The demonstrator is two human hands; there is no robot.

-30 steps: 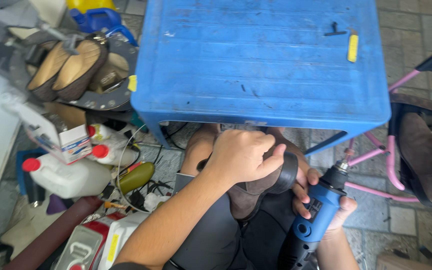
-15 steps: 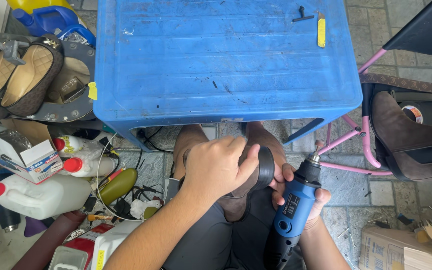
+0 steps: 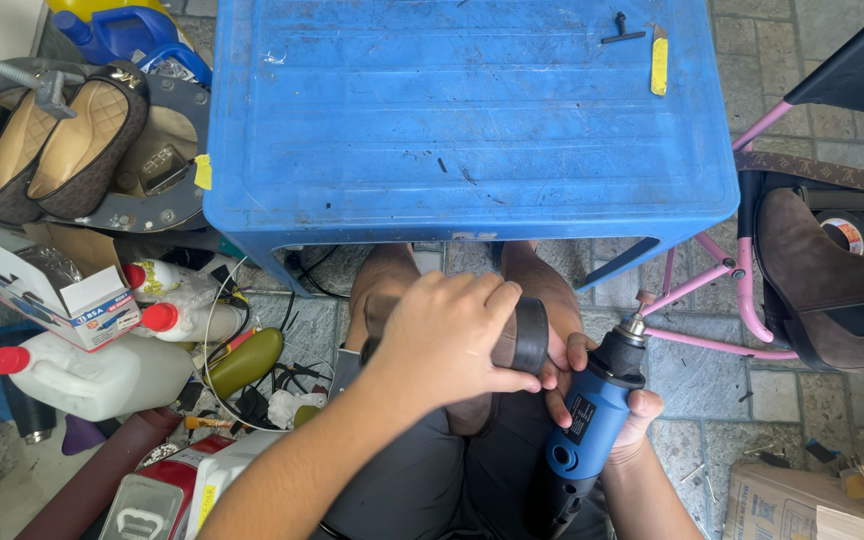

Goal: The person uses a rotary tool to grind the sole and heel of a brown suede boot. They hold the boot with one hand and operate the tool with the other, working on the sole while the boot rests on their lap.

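Left hand (image 3: 447,335) clamps the shoe heel (image 3: 529,335), fingers curled tight; right hand (image 3: 607,405) grips the blue rotary tool (image 3: 592,415).

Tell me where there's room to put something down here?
Most of the blue plastic table top is bare; only a small black tool and a yellow strip lie near its far right corner. The floor to the left is crowded with white bottles, a small box and shoes. The left hand and right hand are both full.
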